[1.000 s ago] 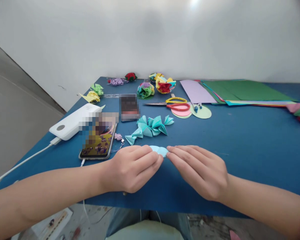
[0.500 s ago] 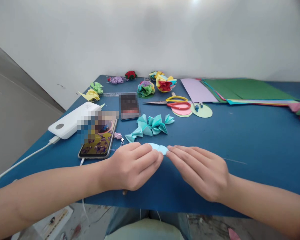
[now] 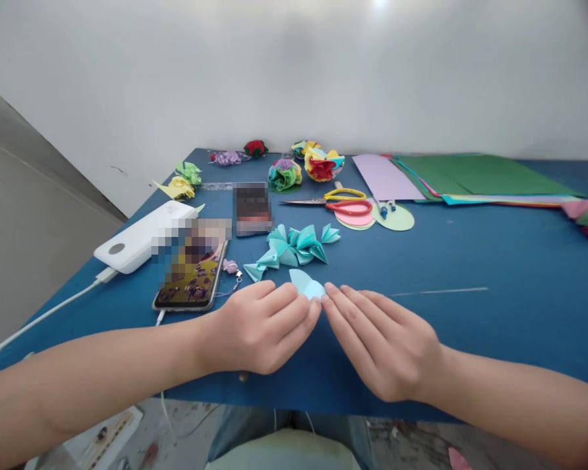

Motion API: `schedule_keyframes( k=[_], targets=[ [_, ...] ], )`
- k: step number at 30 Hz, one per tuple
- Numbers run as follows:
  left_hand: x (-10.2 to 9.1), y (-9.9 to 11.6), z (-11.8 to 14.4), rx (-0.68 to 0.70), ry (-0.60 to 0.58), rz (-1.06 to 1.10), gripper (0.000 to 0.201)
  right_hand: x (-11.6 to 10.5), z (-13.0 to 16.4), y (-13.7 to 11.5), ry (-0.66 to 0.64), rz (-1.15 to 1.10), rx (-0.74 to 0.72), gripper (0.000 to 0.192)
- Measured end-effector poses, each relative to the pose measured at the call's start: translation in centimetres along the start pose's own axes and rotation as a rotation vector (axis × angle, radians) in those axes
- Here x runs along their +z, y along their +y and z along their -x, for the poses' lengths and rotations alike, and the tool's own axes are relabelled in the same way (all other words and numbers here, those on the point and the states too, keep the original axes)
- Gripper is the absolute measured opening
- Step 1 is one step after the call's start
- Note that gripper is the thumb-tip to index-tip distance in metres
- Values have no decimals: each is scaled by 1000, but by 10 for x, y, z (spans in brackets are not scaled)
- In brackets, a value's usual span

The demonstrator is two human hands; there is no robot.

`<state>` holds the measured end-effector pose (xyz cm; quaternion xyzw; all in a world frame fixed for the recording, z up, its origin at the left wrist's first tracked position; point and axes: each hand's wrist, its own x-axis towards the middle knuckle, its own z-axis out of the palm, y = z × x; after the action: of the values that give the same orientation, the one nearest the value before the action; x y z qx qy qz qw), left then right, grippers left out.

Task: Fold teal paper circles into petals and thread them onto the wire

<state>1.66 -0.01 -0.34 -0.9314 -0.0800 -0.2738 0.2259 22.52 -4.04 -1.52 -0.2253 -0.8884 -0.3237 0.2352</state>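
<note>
A small light-blue folded paper piece [image 3: 304, 283] is held between my two hands, just above the blue table. My left hand [image 3: 267, 323] is closed, its fingertips pinching the lower left of the paper. From the other side, my right hand [image 3: 385, 339] meets the paper with its fingers pressed together at the right edge. Both thumbs are mostly hidden. Beyond my fingers lies a pile of folded turquoise paper pieces [image 3: 298, 245], in the same style as the one I hold.
Scissors [image 3: 350, 201] with yellow and red handles lie on pink and green paper rounds. Left are a phone [image 3: 191, 274] and a white power bank [image 3: 144, 235] with cables. Crumpled paper flowers [image 3: 285, 174] stand behind; coloured sheets [image 3: 490, 176] are stacked at back right.
The paper piece has spread, with one pointed flap now standing up at its left. My right hand has shifted slightly left, closer to my left hand.
</note>
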Motion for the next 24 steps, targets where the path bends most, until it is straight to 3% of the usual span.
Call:
schedule_keyframes(
  k=[14, 24],
  targets=[
    [6, 1, 1, -161, 50, 292, 10, -2, -2, 2, 67, -163, 123, 20],
    [10, 1, 4, -178, 70, 322, 15, -2, -4, -4, 123, -62, 154, 20]
  ],
)
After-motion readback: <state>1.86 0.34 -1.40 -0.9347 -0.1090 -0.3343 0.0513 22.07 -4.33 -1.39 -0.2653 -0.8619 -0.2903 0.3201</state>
